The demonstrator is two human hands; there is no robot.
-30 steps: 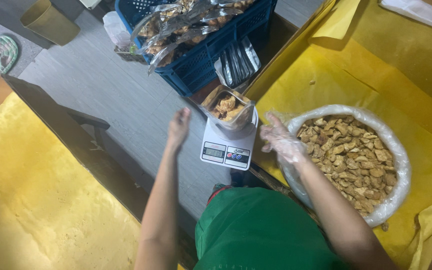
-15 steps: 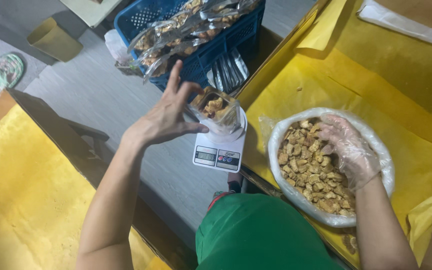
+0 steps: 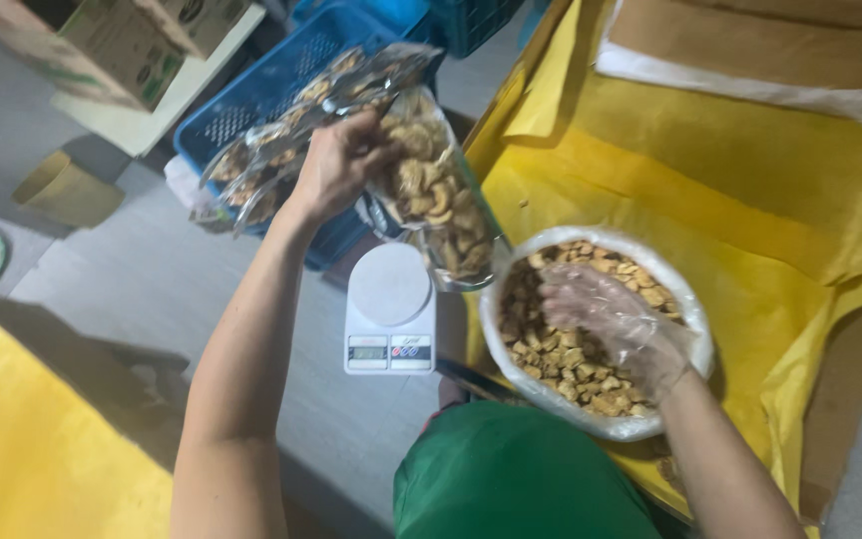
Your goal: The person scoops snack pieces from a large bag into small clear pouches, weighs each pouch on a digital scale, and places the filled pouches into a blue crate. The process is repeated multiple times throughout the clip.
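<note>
In the head view, the left hand (image 3: 336, 165) is reaching up toward the upper middle of the frame, fingers curled tight around the top of a clear bag of snacks (image 3: 436, 195). The bag is hanging tilted above the white scale (image 3: 389, 307), filled with pale brown, curled pieces. The right hand (image 3: 616, 324), wearing a thin clear glove, is lying spread and loosely open in the bowl of snacks (image 3: 596, 334) at centre right, gripping nothing that can be made out. The bowl is sitting on yellow paper (image 3: 750, 230). A blue crate (image 3: 281, 85) is standing at upper left.
</note>
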